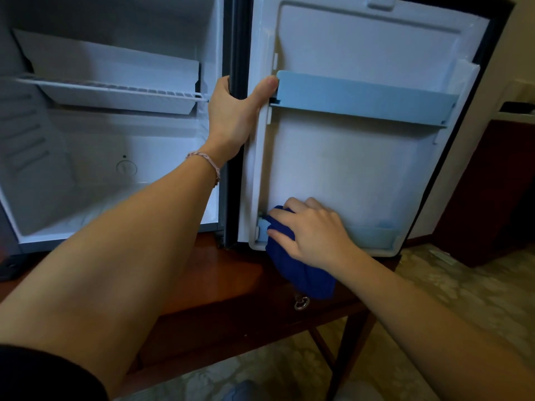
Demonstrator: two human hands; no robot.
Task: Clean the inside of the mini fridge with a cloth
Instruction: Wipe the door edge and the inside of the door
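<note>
The open white-lined door (pixel 362 169) of the mini fridge (pixel 115 125) is gripped at its hinge-side edge by the left hand (pixel 234 111), fingers curled round it, apparently to steady it. A dark blue cloth (pixel 289 261) is pressed against the door's lower left corner by the right hand (pixel 312 230), its fingers spread over the bundle, so that the pale blue bottom shelf rail (pixel 373 234) can presumably be wiped.

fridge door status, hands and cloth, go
Left hand grips open white fridge door's hinge-side edge. Right hand presses dark blue cloth at door's lower left corner. Nothing in the way.

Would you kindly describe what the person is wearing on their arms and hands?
Both hands are bare, without gloves or rings in view. The left hand has a pale pink braided bracelet at the wrist and a dark sleeve near the upper arm. The right hand and forearm show nothing worn.
</note>
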